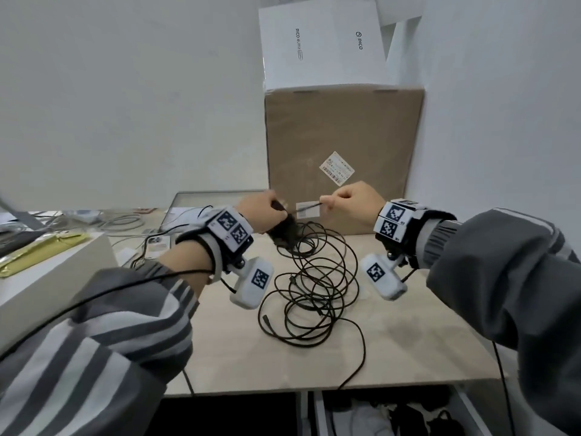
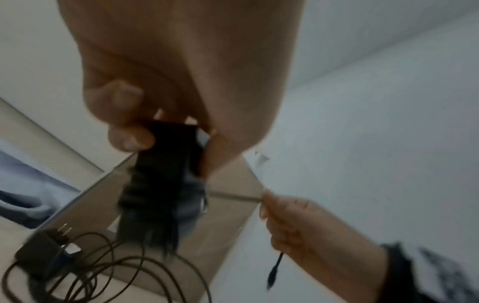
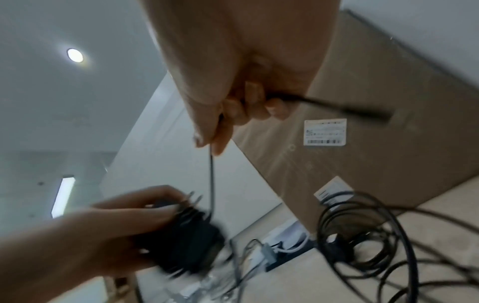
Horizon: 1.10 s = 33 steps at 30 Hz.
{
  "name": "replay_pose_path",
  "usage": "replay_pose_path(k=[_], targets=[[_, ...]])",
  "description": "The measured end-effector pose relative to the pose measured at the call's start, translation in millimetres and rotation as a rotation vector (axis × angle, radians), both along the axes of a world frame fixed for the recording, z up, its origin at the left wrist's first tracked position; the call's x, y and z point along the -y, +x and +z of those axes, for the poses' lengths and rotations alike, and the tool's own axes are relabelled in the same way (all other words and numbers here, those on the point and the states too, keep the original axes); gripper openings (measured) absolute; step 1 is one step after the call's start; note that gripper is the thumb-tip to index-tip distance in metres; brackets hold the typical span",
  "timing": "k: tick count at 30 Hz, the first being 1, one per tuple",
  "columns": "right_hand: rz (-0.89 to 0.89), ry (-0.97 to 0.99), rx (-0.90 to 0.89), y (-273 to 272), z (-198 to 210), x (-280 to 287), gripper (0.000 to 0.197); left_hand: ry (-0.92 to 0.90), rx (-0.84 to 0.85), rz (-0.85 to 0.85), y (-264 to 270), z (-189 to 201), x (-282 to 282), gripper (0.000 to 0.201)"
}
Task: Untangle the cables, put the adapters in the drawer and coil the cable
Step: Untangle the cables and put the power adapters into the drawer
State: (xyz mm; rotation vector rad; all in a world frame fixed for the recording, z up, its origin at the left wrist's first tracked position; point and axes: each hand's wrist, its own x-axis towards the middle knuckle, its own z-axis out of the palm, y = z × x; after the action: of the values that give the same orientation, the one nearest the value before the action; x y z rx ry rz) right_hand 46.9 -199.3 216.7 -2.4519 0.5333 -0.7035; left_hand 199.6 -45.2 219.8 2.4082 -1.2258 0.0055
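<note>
Black cable (image 1: pixel 306 209) taut between left hand (image 1: pixel 265 210), right hand (image 1: pixel 352 201).

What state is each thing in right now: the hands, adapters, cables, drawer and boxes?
left hand: grips a black adapter, lifted off the table
right hand: pinches a cable end, pulled taut toward the left hand
cables: tangled loops on the table
second adapter: lying on the table, prongs out
drawer: open, things inside
cardboard box: closed, upright
white box: on the cardboard box
</note>
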Motion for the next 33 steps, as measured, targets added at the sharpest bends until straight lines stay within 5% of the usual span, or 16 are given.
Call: replay_pose_path(k=[2,4,7,9,11,13,17,23,28,33], targets=[[0.040,0.061,0.023,-2,-3,-16,0.025,-0.292,-0.079,0.176,1,-8,7,0.030],[0.125,0.161,0.073,-1,-16,-35,0.025,-0.699,-0.362,0.239,-4,-10,15,0.032],[0.190,0.312,0.194,2,-37,-51,0.027,-1.132,-0.849,0.055,-20,-7,24,0.027],[0.219,0.374,0.227,-4,-47,-51,0.025,-1.134,-1.105,-0.141,-32,-6,18,0.017],[0.237,0.384,0.189,-15,-49,-45,0.026,-0.919,-1.245,-0.348,-41,-9,3,0.013],[0.233,0.301,0.071,-28,-48,-38,0.027,-0.605,-1.232,-0.485,-47,-15,-10,0.014],[0.197,-0.010,-0.325,-46,-49,-38,0.022,-0.028,-0.892,-0.492,-63,-23,-21,0.016],[0.276,0.035,-0.586,-73,-59,-43,0.030,0.367,-0.422,-0.342,-97,-35,-14,0.015],[-0.028,0.293,-0.321,-86,-81,-44,0.010,0.286,-0.234,-0.257,-134,-56,0,0.023],[-0.216,0.242,-0.066,-101,-96,-51,0.032,-0.066,-0.351,-0.143,-154,-75,6,0.025]])
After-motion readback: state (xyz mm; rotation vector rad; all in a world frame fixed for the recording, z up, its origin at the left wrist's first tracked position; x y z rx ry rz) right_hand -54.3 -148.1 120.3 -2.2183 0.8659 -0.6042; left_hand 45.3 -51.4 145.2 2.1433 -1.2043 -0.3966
